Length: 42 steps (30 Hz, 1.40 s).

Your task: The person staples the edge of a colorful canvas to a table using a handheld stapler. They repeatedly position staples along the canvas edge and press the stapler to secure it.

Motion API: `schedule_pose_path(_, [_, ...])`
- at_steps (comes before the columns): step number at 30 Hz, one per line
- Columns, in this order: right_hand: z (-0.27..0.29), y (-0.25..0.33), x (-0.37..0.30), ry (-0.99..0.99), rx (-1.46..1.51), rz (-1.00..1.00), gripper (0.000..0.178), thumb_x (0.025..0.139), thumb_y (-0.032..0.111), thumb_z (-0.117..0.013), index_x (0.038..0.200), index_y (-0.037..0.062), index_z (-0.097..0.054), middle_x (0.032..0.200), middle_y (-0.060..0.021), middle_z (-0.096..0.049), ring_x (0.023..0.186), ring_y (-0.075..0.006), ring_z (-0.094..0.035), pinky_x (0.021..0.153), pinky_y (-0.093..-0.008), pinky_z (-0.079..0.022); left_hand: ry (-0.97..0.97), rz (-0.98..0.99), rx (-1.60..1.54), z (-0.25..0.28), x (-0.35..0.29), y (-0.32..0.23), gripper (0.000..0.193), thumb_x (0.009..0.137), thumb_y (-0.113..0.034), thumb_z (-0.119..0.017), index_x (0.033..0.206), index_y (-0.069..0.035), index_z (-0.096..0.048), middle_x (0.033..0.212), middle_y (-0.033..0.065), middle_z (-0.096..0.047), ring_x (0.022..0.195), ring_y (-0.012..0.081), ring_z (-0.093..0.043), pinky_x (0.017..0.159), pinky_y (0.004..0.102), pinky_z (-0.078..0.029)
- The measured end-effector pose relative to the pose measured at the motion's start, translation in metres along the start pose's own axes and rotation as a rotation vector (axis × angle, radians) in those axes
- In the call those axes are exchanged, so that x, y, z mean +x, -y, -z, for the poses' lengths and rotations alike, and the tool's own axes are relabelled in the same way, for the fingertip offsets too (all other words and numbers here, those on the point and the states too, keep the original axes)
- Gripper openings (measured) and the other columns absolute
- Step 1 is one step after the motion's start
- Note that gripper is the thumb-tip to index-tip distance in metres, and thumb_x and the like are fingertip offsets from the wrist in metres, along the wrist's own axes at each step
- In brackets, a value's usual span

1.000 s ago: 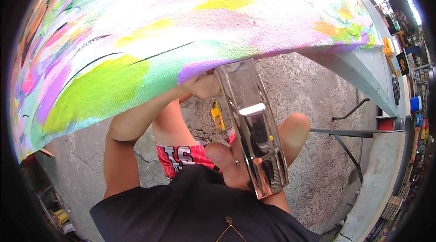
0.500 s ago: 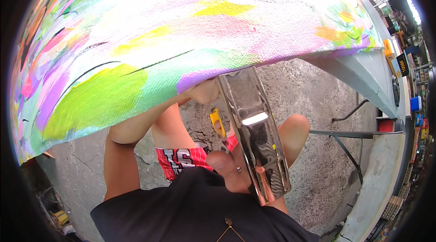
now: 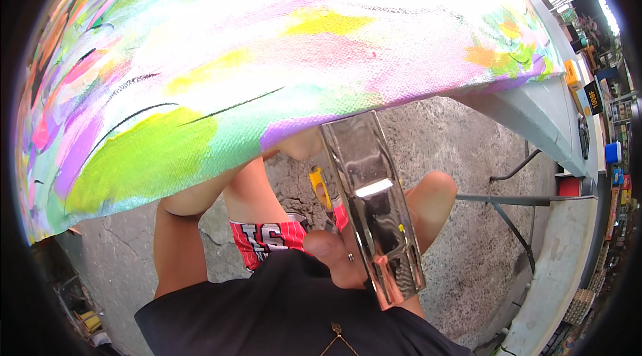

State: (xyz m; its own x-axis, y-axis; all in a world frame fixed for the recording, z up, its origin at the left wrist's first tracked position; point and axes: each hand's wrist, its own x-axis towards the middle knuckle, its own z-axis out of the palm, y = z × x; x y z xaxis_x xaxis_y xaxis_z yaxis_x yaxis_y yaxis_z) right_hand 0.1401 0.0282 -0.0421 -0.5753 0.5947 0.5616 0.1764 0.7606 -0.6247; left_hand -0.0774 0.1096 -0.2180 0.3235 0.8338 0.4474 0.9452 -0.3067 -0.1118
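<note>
A large painted canvas (image 3: 247, 62), with bright green, purple, yellow and pink strokes, spans the upper part of the view. My left hand (image 3: 304, 144) is at its lower edge, partly under it; the fingers are hidden. In my right hand (image 3: 340, 262) is a shiny chrome staple gun (image 3: 374, 205), long and tilted, with the hand closed around it and the thumb on its left side. The staple gun's far end lies by the canvas's lower edge, close beside my left hand. Whether it touches the canvas I cannot tell.
Below is a rough, cracked concrete floor (image 3: 478, 155). A yellow-handled tool (image 3: 319, 187) shows partly behind the staple gun. At right stand a grey metal beam (image 3: 535, 119), a dark metal leg frame (image 3: 498, 198) and a pale board (image 3: 558, 269). Crowded shelves fill the far right.
The staple gun and my right hand have shifted slightly down, toward me, so its far end sits lower. My left hand has moved slightly; the canvas has barely changed.
</note>
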Motion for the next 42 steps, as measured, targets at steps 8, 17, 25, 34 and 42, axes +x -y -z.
schedule_pose_path(8, [0.001, 0.0, 0.005, -0.025, 0.041, -0.01, 0.04, 0.067, 0.013, -0.074, 0.097, -0.0101, -0.063, 0.091, -0.0158, -0.053, 0.073, -0.0288, -0.059, 0.055, -0.0355, -0.05, -0.175, 0.024, -0.316, 0.019, 0.028, -0.022, 0.032, 0.096, -0.039, -0.059, 0.096, -0.006, -0.057, 0.084, 0.0007, -0.051, 0.076, 0.0145, -0.046, 0.076, 0.0263, -0.044])
schedule_pose_path(17, [-0.001, 0.002, 0.007, -0.053, 0.044, -0.027, 0.039, 0.066, 0.013, -0.075, 0.096, -0.0081, -0.064, 0.089, -0.0136, -0.053, 0.072, -0.027, -0.058, 0.053, -0.0345, -0.049, -0.194, -0.01, -0.311, 0.026, 0.035, -0.02, 0.034, 0.094, -0.039, -0.061, 0.098, -0.005, -0.057, 0.088, 0.0007, -0.053, 0.08, 0.0135, -0.048, 0.079, 0.0256, -0.044])
schedule_pose_path(25, [-0.007, 0.008, 0.01, -0.057, 0.062, -0.043, 0.038, 0.065, 0.013, -0.075, 0.096, -0.0064, -0.065, 0.087, -0.0116, -0.053, 0.071, -0.0254, -0.057, 0.052, -0.0336, -0.048, -0.203, -0.046, -0.169, 0.016, 0.016, -0.012, 0.036, 0.093, -0.038, -0.063, 0.1, -0.004, -0.057, 0.091, 0.0008, -0.054, 0.084, 0.0127, -0.05, 0.082, 0.025, -0.044])
schedule_pose_path(34, [-0.019, -0.013, -0.002, -0.135, 0.194, -0.007, 0.031, 0.073, 0.007, -0.073, 0.099, -0.0086, -0.062, 0.082, -0.0117, -0.05, 0.067, -0.0249, -0.055, 0.052, -0.035, -0.045, -0.305, -0.144, 0.056, -0.007, 0.016, -0.01, 0.038, 0.091, -0.038, -0.065, 0.101, -0.003, -0.057, 0.095, 0.0008, -0.056, 0.088, 0.0118, -0.053, 0.085, 0.0244, -0.044])
schedule_pose_path(42, [-0.026, -0.006, 0.013, -0.215, 0.211, -0.149, 0.025, 0.079, 0.003, -0.072, 0.1, -0.0059, -0.062, 0.076, -0.0118, -0.057, 0.059, -0.0222, -0.059, 0.051, -0.0331, -0.046, -0.324, 0.099, -0.329, 0.033, 0.028, -0.024, 0.038, 0.086, -0.039, -0.071, 0.097, -0.004, -0.058, 0.09, 0.0001, -0.054, 0.087, 0.0124, -0.053, 0.084, 0.0254, -0.045])
